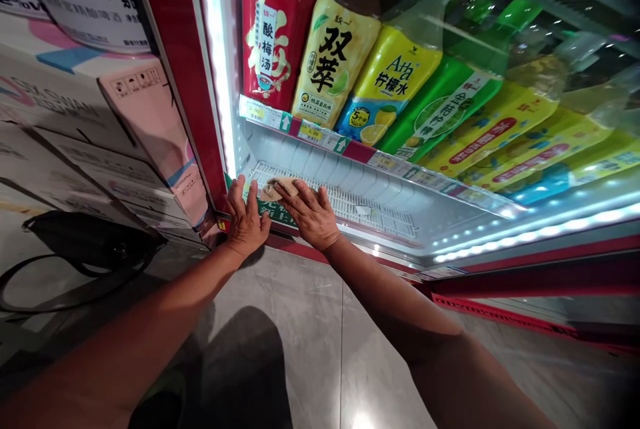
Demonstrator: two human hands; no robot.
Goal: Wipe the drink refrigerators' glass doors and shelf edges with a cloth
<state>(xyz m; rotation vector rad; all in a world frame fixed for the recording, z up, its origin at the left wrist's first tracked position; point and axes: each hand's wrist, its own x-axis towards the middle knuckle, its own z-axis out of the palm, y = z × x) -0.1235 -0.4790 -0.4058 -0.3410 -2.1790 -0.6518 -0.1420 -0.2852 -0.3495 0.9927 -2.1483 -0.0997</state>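
Note:
My right hand (311, 214) presses a folded beige cloth (286, 186) at the front left of the fridge's bottom level. Its fingers lie over the cloth's near side. Left of it, my left hand (247, 221) rests with spread fingers at the fridge's front corner, holding nothing. Under and between both hands runs a green strip with white lettering (275, 211) along the front edge. Behind the cloth lies a white wire rack (345, 199) on the fridge floor, with a small white scrap (363, 210) on it.
Above my hands, a shelf edge with price tags (360, 151) juts out, carrying several drink bottles (337, 59). Stacked cartons (150, 129) stand on the left, with a black bag (95, 242) on the floor beside them. A red lower frame (500, 315) extends at right.

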